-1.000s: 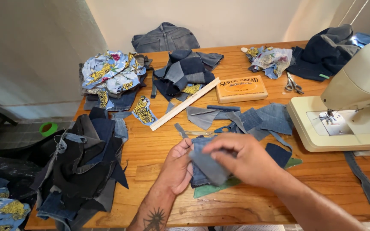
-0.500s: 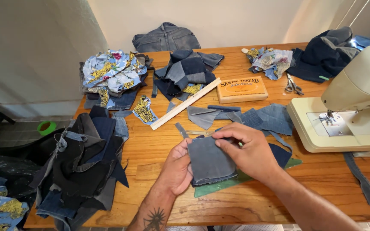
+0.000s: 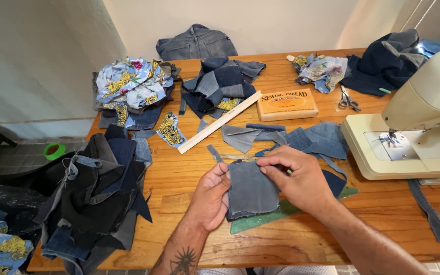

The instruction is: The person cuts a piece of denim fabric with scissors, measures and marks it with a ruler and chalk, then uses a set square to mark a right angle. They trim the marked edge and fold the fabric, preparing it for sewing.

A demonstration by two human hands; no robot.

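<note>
A second ago the right hand (image 3: 301, 181) held the grey-blue denim patch (image 3: 250, 189) crumpled and lifted over the middle of the desk's near edge. Half a second ago the patch was spread flat, the right hand lying across its upper right corner. Now the patch lies smoothed out flat, the right fingers pinching its top edge, and the left hand (image 3: 211, 196) has closed in on its left edge, thumb pressed on the cloth.
</note>
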